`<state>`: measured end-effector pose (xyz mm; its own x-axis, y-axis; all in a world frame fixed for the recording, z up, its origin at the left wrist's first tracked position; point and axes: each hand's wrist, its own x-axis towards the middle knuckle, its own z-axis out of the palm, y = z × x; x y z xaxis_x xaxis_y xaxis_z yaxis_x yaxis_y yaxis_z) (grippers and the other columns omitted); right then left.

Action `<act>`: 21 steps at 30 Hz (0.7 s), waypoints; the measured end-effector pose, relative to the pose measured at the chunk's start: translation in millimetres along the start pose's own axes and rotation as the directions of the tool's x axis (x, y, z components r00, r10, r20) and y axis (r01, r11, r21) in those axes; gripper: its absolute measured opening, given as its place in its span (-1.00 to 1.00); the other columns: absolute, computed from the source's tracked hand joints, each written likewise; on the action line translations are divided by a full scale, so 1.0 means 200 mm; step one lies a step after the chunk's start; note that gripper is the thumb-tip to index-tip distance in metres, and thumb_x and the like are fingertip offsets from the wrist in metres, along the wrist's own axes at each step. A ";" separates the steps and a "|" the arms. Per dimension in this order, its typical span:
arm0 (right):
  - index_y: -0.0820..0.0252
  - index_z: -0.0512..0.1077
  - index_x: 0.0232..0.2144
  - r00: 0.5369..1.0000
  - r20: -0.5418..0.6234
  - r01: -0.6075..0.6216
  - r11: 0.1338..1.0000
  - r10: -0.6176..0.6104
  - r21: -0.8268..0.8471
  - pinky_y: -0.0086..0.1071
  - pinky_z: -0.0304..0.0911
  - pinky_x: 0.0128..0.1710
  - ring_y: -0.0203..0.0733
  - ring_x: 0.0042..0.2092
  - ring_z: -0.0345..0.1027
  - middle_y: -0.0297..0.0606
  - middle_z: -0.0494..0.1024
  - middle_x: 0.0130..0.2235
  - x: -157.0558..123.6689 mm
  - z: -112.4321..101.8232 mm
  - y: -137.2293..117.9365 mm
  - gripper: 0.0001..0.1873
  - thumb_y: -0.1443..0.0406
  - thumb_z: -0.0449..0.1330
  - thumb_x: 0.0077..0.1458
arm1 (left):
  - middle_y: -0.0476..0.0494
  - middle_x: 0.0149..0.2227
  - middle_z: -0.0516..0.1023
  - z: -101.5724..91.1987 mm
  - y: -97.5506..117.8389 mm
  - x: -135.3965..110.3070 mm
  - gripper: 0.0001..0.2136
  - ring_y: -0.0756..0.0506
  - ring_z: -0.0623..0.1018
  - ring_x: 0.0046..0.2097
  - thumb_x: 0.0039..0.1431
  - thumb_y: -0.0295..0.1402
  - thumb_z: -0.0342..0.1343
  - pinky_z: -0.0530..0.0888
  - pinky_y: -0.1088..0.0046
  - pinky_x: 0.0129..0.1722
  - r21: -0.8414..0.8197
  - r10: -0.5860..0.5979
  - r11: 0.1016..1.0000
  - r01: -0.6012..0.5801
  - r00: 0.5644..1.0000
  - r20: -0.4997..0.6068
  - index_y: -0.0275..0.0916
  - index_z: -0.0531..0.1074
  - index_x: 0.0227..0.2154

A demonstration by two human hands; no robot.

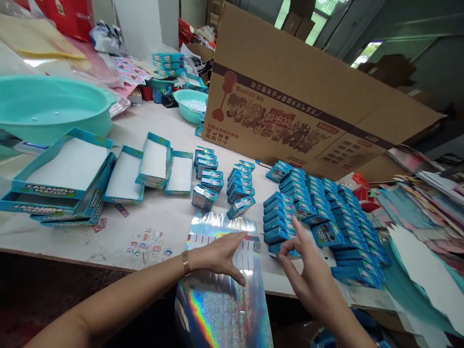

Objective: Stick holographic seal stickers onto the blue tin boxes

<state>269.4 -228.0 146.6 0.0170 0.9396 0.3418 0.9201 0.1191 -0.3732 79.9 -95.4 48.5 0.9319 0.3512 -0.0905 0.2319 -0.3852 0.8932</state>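
One spread left hand [220,254] should steady the holographic sheet [232,314]; the right hand [310,268], apart, curls beside blue boxes [278,216], grip unclear.

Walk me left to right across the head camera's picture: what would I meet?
Large turquoise basin, small cartoon stickers, shiny holographic sheet, the person's right hand, white paper.

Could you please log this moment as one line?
left hand: open, over shiny holographic sheet | right hand: near small blue rectangular boxes | right grip: unclear
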 end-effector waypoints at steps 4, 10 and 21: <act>0.11 -0.13 0.42 0.991 0.083 -0.117 0.974 0.103 0.195 -0.29 0.43 -0.24 -0.20 -0.34 0.43 -0.36 0.48 -0.36 0.19 -0.08 -0.06 -0.22 0.25 0.10 0.27 | -0.39 0.21 0.41 -0.11 0.13 0.00 -0.10 -0.29 0.44 0.19 -0.12 -0.04 0.40 0.37 0.13 0.17 -0.456 -0.009 0.889 -0.032 0.996 -0.087 -0.27 0.20 0.27; 0.19 -0.06 0.39 0.987 0.025 -0.159 0.940 0.159 0.302 -0.29 0.36 -0.27 -0.20 -0.36 0.39 -0.37 0.46 -0.39 0.48 0.02 -0.03 -0.21 0.18 0.13 0.22 | -0.01 -0.51 0.44 -0.34 0.17 0.11 -0.68 -0.02 0.48 -0.41 0.15 -0.09 0.14 0.43 0.44 -0.34 -0.556 -0.052 0.828 -0.067 0.979 -0.196 -0.27 0.39 -0.51; 0.27 -0.02 0.38 0.916 -0.196 -0.343 0.937 0.350 0.072 -0.28 0.22 -0.25 -0.10 -0.35 0.42 -0.37 0.51 -0.45 1.12 0.47 0.20 -0.16 0.32 0.06 0.04 | -0.17 -0.40 0.63 -1.06 0.16 0.48 -0.77 -0.17 0.57 -0.24 0.20 -0.34 0.01 0.38 0.37 -0.19 0.484 -0.224 0.789 0.380 0.910 -0.349 -0.26 0.54 -0.46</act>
<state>272.6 17.5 128.1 0.4146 0.8395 0.3512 0.8278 -0.1876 -0.5288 118.1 107.5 162.5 0.6987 0.7038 -0.1285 0.6715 -0.5831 0.4572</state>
